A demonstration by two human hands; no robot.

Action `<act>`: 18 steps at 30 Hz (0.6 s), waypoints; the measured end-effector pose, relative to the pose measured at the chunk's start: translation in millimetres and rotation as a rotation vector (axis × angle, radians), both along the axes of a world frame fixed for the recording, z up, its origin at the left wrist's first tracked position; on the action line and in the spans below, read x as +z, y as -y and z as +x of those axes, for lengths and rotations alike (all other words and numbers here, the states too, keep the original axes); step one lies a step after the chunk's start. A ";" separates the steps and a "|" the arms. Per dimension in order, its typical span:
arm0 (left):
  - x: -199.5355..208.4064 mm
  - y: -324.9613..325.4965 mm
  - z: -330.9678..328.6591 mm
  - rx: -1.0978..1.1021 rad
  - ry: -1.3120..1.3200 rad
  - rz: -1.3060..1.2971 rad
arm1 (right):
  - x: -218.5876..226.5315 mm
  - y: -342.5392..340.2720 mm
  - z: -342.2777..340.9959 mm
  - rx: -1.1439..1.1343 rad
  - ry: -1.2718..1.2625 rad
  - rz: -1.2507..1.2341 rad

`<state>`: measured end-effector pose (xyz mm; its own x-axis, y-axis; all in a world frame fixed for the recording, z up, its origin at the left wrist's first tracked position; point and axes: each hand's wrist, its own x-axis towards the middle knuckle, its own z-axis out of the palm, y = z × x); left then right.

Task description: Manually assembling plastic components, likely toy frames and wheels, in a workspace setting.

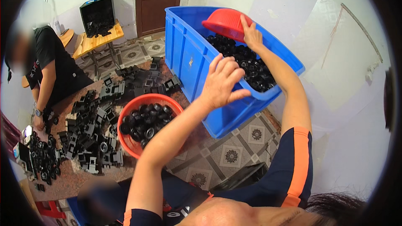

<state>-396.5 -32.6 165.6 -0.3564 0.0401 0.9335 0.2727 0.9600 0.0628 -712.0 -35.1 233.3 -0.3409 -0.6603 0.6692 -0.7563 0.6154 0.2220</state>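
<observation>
My right hand (252, 36) grips the edge of a red plastic basket (224, 21), its fingers along the outer side. The basket is tilted over a large blue plastic bin (184, 54), and its inside is hidden from me. Round black plastic parts (245, 60) fill much of the bin below it. My left hand (224, 79) is closed over the bin's near rim, with the thumb stretched along it. Left of the bin, an orange-red basket (125, 144) on the table holds more round black parts (146, 119), partly behind my left forearm.
Black bracket-like pieces (90, 129) lie heaped on the stone-patterned table (69, 184). A co-worker (54, 65) sits at the left, a hand by a pile of small black parts (42, 157). Behind, a small wooden table (98, 41) carries a dark crate (97, 14). Patterned tiles (230, 155) cover the floor.
</observation>
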 end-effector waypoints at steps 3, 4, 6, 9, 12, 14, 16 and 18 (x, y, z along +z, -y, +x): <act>-6.2 -6.6 -18.9 -0.006 -0.149 0.044 | -31.3 5.1 -39.4 -0.067 0.146 0.035; -7.6 -6.6 -23.1 -0.017 -0.179 0.060 | -36.1 11.9 -43.5 -0.053 0.283 0.013; -12.1 -6.9 -27.4 -0.029 -0.209 0.069 | -39.6 23.0 -50.6 -0.036 0.516 0.029; -12.3 -5.4 -32.9 -0.036 -0.230 0.069 | -68.4 17.7 -53.9 0.079 0.633 -0.133; -12.9 0.2 -35.5 -0.022 -0.257 0.067 | -79.1 3.5 -39.4 0.190 0.803 -0.232; -14.5 -0.6 -35.1 -0.020 -0.237 0.080 | -64.9 -21.6 -23.1 0.376 0.980 -0.120; -14.5 5.2 -26.5 0.014 -0.255 0.072 | -52.6 -42.7 20.0 0.405 1.116 -0.142; -9.9 -0.4 -27.2 0.008 -0.250 0.063 | -21.7 -83.4 43.5 0.392 1.284 0.001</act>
<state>-423.7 -32.2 155.7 -0.1142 -0.0225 0.9932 0.2796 0.9586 0.0539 -668.5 48.3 211.6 -0.5121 -0.8587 0.0203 -0.5532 0.3116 -0.7725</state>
